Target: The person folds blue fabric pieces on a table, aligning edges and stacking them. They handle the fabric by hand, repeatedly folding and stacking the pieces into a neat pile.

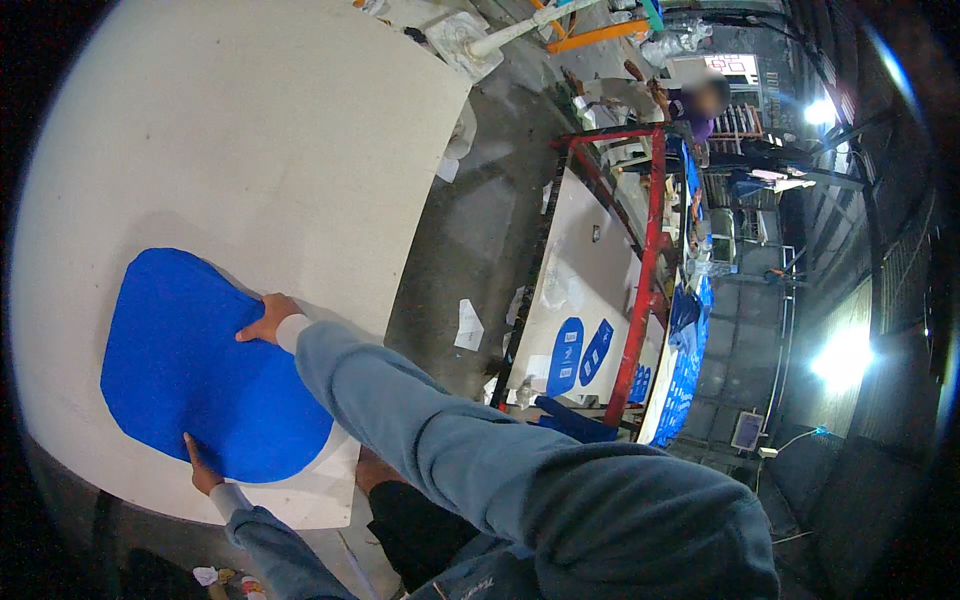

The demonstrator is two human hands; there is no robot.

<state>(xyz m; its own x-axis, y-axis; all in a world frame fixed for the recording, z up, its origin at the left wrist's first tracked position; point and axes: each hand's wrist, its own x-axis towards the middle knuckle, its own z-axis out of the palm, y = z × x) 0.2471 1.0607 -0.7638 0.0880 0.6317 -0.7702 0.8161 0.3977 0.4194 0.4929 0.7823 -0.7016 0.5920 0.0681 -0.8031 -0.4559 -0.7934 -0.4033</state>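
A blue cut sheet, possibly fabric, lies over the near part of a large pale tabletop. Its outline has blunt corners at the left and a rounded lobe on the right. My right hand holds the upper right edge, thumb on the blue face, other fingers partly hidden. At the lower edge, my left hand grips the sheet, one digit extended over the top and the rest mostly out of sight. A dark shadow borders the sheet's upper and left sides.
Right of the tabletop, paper scraps litter the concrete floor. Beyond stands a red metal frame table with blue printed pieces on a pale lower board. A person sits farther off, near an orange bar.
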